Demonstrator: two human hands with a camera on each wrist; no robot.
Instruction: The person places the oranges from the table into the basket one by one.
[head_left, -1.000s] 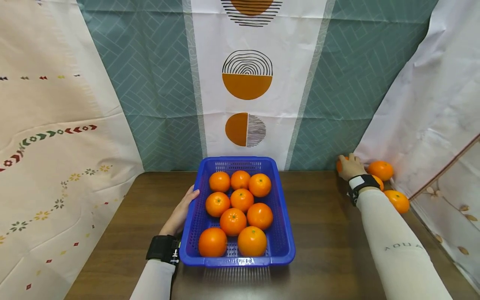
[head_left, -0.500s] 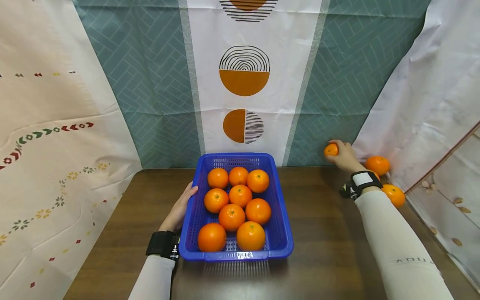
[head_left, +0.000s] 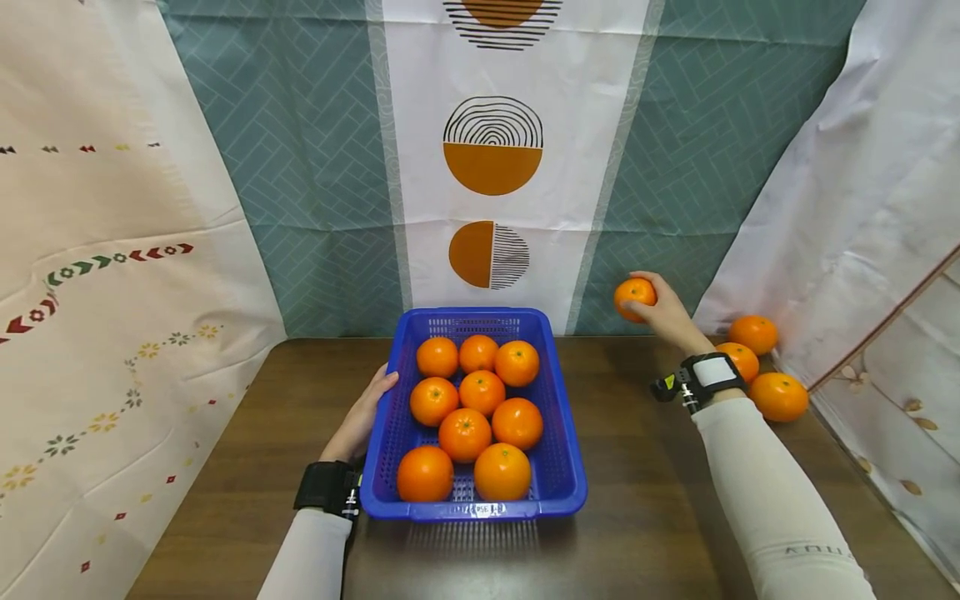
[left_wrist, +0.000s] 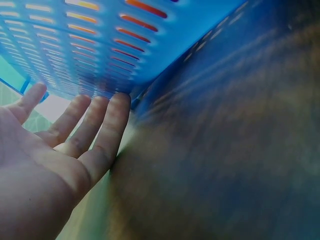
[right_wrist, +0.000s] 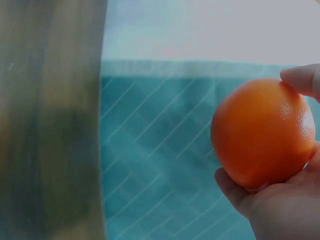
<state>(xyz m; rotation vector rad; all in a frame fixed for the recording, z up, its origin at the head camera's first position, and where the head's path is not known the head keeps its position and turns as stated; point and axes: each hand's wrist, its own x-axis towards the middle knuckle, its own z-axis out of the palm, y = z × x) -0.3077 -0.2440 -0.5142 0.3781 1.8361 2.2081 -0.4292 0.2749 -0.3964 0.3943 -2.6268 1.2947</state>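
A blue plastic basket [head_left: 577, 467] with slotted walls stands mid-table, with several oranges [head_left: 465, 435] lying in it. At its left side is my left hand [head_left: 362, 423]. The left wrist view shows that hand [left_wrist: 65, 145] with fingers extended, their tips touching the slotted wall [left_wrist: 100, 50]. Above the table's back edge, right of the basket, my right hand [head_left: 666, 312] holds one orange [head_left: 634, 298] off the surface. Up close in the right wrist view, the held orange [right_wrist: 262, 132] sits between thumb and fingers [right_wrist: 302, 79].
Three more oranges [head_left: 780, 397] lie on the brown wooden table [head_left: 630, 500] at the far right, near the pale side cloth [head_left: 847, 225]. A patterned curtain [head_left: 315, 208] hangs along the back. Another printed cloth [head_left: 135, 333] hangs on the left.
My right hand has lifted an orange from the back right group and carried it up and left. The left hand stays at the basket's side.
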